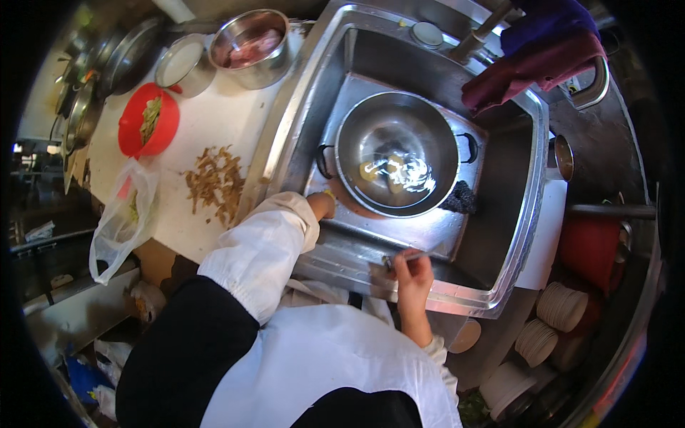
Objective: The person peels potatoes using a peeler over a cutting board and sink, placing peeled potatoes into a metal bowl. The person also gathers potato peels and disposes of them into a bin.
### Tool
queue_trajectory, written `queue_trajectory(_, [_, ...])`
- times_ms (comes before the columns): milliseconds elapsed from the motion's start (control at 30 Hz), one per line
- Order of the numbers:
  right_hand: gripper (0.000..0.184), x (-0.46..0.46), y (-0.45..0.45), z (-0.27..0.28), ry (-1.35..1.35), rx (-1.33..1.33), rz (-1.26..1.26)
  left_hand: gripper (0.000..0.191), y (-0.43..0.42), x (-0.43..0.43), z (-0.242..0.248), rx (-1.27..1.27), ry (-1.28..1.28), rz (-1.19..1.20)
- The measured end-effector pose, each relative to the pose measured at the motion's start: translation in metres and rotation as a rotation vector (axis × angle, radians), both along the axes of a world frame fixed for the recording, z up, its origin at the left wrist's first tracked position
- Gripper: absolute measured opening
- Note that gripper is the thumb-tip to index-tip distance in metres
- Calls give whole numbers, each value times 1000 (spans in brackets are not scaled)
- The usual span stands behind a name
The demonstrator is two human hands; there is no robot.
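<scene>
A large metal pot [396, 101] with two black handles sits in the stainless steel sink [492, 224]. Several pale yellow pieces [395, 174], perhaps peeled potatoes, lie under water in it. My left hand [322, 205] reaches into the sink beside the pot's lower left; a bit of yellow shows at its fingers, which are mostly hidden. Above the sink's near edge, my right hand [413, 274] grips a thin utensil with a blade, seemingly a knife [420, 255]. A dark scouring pad [458, 198] touches the pot's lower right side.
Brown peelings [215, 184] lie on the white counter [182, 123] at left, near a red plastic basket [167, 125], a plastic bag [126, 219] and a metal pot of raw meat [249, 72]. Purple and maroon cloths [530, 69] hang by the faucet. Stacked bowls [562, 306] stand lower right.
</scene>
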State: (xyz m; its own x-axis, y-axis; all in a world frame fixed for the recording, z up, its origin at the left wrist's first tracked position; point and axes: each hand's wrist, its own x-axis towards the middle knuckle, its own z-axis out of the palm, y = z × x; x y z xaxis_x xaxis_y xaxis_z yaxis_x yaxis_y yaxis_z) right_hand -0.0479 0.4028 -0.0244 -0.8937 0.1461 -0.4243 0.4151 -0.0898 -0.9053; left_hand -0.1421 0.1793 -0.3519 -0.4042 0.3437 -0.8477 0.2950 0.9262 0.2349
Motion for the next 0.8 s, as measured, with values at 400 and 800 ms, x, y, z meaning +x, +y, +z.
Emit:
queue_trajectory(400, [11,17,54,-4,1,-43,-97,23,28,-6,76,80,330,370])
queue_trajectory(800, [8,-59,-19,14,164,-234,270,62,-28,64,332,726,673,1234])
